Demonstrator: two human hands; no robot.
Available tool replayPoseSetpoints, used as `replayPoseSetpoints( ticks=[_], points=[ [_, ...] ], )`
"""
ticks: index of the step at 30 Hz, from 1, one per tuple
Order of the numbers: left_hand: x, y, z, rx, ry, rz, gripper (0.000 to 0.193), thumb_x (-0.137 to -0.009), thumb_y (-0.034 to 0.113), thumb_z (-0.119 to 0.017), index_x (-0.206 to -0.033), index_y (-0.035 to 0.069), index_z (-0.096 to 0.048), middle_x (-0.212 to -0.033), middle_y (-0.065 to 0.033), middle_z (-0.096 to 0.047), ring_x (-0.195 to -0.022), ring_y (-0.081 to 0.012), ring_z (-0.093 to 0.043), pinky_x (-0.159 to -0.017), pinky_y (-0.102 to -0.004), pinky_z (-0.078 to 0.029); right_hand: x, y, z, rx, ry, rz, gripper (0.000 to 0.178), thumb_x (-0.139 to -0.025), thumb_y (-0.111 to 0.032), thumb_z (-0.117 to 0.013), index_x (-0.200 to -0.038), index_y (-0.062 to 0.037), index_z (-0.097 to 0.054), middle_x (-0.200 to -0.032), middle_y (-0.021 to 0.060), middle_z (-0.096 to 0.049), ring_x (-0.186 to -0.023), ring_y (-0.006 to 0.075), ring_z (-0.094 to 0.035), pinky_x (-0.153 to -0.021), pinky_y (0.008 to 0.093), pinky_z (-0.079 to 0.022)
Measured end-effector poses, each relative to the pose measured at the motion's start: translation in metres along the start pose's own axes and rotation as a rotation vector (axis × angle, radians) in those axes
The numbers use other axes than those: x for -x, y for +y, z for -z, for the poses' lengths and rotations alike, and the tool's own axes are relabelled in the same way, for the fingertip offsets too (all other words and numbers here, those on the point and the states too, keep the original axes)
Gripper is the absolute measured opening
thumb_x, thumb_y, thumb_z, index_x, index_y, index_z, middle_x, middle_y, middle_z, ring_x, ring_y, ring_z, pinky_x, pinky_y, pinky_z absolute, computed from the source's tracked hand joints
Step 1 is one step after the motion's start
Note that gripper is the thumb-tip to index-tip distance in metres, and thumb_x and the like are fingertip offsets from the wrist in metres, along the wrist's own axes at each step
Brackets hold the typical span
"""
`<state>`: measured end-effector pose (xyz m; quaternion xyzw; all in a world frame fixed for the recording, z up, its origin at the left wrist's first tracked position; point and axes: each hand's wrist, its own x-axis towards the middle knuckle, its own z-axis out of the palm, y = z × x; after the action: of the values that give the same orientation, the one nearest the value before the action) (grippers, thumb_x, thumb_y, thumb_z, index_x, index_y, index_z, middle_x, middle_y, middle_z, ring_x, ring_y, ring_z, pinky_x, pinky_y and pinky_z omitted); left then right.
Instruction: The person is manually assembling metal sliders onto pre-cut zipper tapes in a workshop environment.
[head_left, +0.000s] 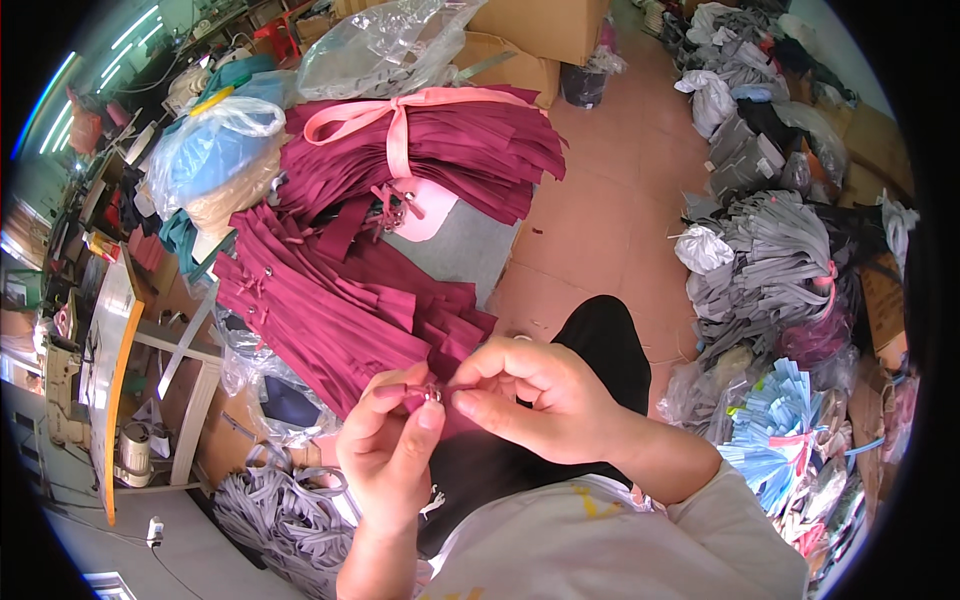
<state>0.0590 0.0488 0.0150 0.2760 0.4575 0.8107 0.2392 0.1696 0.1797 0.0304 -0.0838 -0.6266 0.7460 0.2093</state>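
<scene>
My left hand (388, 455) pinches a small shiny metal fitting (431, 393) between thumb and fingertips; its exact kind is too small to tell. A narrow maroon fabric strip (393, 390) passes through or beside it. Close on the right, my right hand (550, 400) is closed, thumb against forefinger, on the strip's other side. Just beyond both hands fans a loose pile of maroon fabric strips (330, 310), some with small metal pieces at their ends. Behind it lies a thick bundle of maroon strips (470, 150), tied with a pink ribbon (398, 150).
The strips rest on a grey surface (460, 245). Grey strap bundles (765, 260), a light blue bundle (775, 420) and plastic bags line the right side. A wood-edged table (112, 380) stands left, above grey straps (280, 515) low down. Cardboard boxes (540, 30) are at the back.
</scene>
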Motion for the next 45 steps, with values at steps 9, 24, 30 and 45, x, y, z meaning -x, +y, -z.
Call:
replayPoseSetpoints(
  ticks=[9,24,30,45],
  points=[
    [0.006,-0.01,0.008,0.19,0.031,0.067,0.022,-0.088,-0.007,-0.066,-0.108,0.002,-0.069,-0.109,-0.0128,-0.068,-0.1,-0.0196,-0.063,-0.091,-0.0298,-0.049,-0.004,-0.004,-0.002,0.291,0.033,0.212,0.009,-0.092,-0.007,-0.067,-0.095,0.0015,-0.066,-0.082,0.0034,-0.062,-0.065,0.0076,-0.055,-0.057,0.0217,-0.043],
    [0.005,-0.01,0.013,0.086,-0.034,0.059,0.015,-0.094,0.0,-0.062,-0.108,0.0,-0.067,-0.107,-0.0116,-0.069,-0.097,-0.0182,-0.064,-0.092,-0.0298,-0.048,-0.011,-0.017,0.006,0.442,-0.082,0.174,0.011,-0.089,-0.011,-0.069,-0.091,-0.0011,-0.065,-0.076,0.0043,-0.06,-0.063,0.0146,-0.059,-0.057,0.0274,-0.044],
    [0.001,-0.004,0.016,-0.157,-0.126,-0.001,0.013,-0.089,-0.005,-0.065,-0.102,-0.003,-0.067,-0.094,-0.0107,-0.065,-0.087,-0.0185,-0.059,-0.082,-0.0283,-0.047,-0.013,-0.024,0.013,0.562,-0.19,0.135,0.01,-0.089,-0.012,-0.07,-0.091,-0.0027,-0.065,-0.076,0.0052,-0.059,-0.065,0.0178,-0.06,-0.058,0.0303,-0.045],
    [0.014,-0.02,0.014,-0.046,-0.097,-0.129,0.017,-0.093,0.006,-0.065,-0.11,0.005,-0.065,-0.102,-0.0088,-0.062,-0.095,-0.0196,-0.056,-0.089,-0.0313,-0.044,0.002,0.007,-0.01,0.311,0.064,0.297,0.009,-0.088,-0.004,-0.07,-0.095,0.0001,-0.066,-0.084,0.0065,-0.065,-0.07,0.0168,-0.06,-0.062,0.028,-0.045]
  ],
)
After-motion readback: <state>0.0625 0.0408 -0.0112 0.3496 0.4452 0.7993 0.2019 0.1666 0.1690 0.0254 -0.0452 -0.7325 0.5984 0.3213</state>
